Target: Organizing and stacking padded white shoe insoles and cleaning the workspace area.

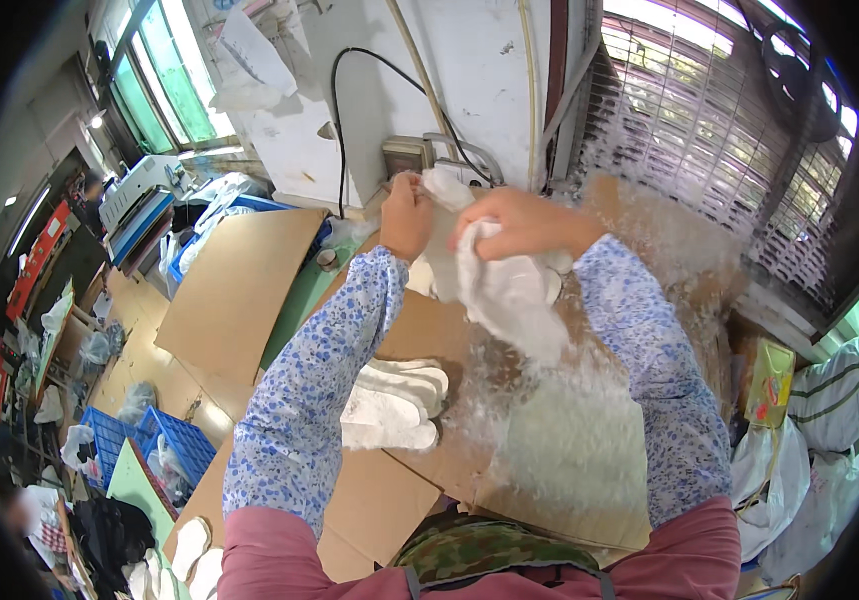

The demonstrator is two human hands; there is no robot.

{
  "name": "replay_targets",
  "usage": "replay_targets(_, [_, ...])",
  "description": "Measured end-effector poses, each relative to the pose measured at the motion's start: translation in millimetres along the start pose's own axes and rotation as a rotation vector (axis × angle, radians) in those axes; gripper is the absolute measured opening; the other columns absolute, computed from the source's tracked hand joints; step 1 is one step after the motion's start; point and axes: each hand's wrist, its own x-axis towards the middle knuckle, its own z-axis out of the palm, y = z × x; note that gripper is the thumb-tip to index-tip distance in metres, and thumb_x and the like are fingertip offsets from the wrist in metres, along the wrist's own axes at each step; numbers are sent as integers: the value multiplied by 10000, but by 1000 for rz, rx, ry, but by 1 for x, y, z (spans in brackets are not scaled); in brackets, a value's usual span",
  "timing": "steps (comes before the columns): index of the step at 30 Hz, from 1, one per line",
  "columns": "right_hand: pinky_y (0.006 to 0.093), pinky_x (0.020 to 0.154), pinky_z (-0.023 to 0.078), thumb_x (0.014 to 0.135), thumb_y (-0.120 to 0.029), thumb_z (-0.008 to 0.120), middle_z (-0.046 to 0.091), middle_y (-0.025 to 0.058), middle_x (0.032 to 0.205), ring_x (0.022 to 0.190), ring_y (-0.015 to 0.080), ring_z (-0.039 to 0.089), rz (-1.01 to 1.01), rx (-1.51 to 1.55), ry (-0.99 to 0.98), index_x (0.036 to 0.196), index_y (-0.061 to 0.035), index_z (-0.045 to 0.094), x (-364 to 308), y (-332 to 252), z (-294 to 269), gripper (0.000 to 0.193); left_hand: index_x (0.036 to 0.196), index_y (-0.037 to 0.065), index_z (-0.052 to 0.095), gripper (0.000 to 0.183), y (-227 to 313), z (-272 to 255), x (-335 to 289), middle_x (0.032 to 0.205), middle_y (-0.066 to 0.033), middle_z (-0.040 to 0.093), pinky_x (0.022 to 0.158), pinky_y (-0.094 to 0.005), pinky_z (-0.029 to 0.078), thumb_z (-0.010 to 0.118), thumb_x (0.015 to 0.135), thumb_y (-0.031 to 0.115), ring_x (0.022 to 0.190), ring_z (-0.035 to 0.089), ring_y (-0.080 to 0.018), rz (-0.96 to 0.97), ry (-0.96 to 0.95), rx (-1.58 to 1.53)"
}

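My right hand (pixel 529 222) grips a soft white fleecy piece, insole-shaped as far as it shows (pixel 509 300), which hangs down from the fingers over the cardboard-covered table. My left hand (pixel 407 218) is raised beside it, fingers closed; what they pinch is too small to tell. A white fluffy tuft (pixel 446 188) shows right by its fingertips. More white pieces lie partly hidden behind the hanging one. Nearer me, beside my left forearm, rests a stack of white fleecy insoles (pixel 394 400).
Loose white fluff (pixel 494 400) litters the cardboard (pixel 419 340). A metal mesh guard (pixel 689 130) stands at the far right, a socket box (pixel 407 157) with a black cable at the wall. Left are a cardboard sheet (pixel 239 290), a tape roll (pixel 327 260) and blue crates (pixel 139 440).
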Motion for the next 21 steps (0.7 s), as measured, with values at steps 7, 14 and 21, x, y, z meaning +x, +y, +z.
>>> replay_targets(7, [314, 860, 427, 731, -62, 561, 563, 118, 1202, 1023, 203, 549, -194, 8, 504, 981, 33, 610, 14, 39, 7, 272, 983, -21, 559, 195, 10, -10, -4, 862, -210, 624, 727, -352, 485, 471, 817, 32, 815, 625, -313, 28, -154, -175])
replay_targets(14, [265, 737, 463, 809, -174, 663, 645, 47, 939, 825, 89, 567, -57, 241, 334, 998, 5, 643, 20, 34, 4, 260, 1111, -19, 509, 340, 12, -34, 2, 1006, -44, 566, 851, -276, 432, 457, 775, -19, 958, 536, -146, -105, -591, -659])
replay_targets(21, [251, 690, 466, 800, -219, 689, 657, 46, 814, 752, 83, 576, 53, 203, 453, 978, 4, 657, 13, 21, 4, 288, 1249, 30, 353, 501, 56, -29, -10, 1144, -67, 465, 939, -277, 365, 486, 768, -11, 1106, 445, -145, -183, -672, -741])
